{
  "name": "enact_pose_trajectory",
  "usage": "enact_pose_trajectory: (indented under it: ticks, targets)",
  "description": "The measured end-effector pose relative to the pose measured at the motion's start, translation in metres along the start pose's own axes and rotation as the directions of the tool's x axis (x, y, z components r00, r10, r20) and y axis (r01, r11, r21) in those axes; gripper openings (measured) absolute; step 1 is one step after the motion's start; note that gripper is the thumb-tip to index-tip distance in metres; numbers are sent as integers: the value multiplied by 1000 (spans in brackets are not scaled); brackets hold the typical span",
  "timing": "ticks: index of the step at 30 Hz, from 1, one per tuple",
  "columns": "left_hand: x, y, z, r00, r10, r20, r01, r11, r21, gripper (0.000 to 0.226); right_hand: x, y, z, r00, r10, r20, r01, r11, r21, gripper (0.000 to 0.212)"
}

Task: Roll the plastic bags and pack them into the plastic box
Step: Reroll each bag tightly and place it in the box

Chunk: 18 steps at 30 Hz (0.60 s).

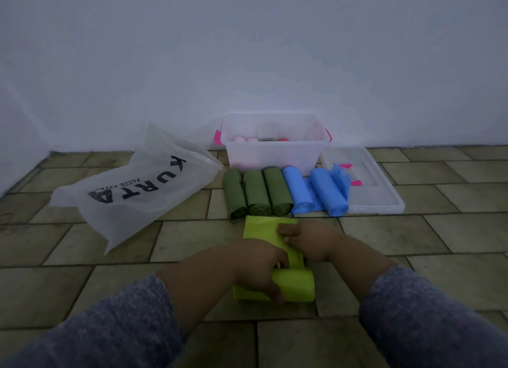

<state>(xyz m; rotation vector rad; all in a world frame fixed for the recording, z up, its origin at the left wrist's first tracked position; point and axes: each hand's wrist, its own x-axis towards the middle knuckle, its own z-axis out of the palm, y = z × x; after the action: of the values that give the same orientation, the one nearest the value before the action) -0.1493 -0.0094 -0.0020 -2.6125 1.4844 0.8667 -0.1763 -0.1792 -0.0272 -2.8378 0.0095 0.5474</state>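
Before the one box (275, 156) lay three green rolls (257, 193), two blue rolls (298, 190) and one lime bag (261, 227). One lid (384, 200) lay to the box's right, one white bag (132, 191) to its left; rolls inside were too blurred to count.

Lime-green bag (294, 283) lies on floor, near end part-rolled into a tube, far end flat. 3 dark green rolls (257, 193) + 2 blue rolls (298, 191) lie side by side just in front of clear plastic box (275, 153), open, w/ pink rolls (244, 140) inside.

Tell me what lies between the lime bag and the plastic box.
A row of rolls on the floor: three dark green rolls and two blue rolls, between the lime bag and the open plastic box.
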Motion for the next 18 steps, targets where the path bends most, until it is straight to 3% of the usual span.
enact_pose_trajectory:
  ticks: [6,13,18]
  targets:
    - [-1,-3,-7,998,-7,59,8,1000,-21,70,2,-1,-4,1000,-15,7,16,997,-81,42]
    - [0,-4,3,999,-26,18,25,999,46,62,-1,-2,-8,997,-62,47,67,990,-125,43]
    - [4,-8,1,998,-65,7,65,995,-75,59,-4,-5,-14,984,-121,130,149,961,-233,42]
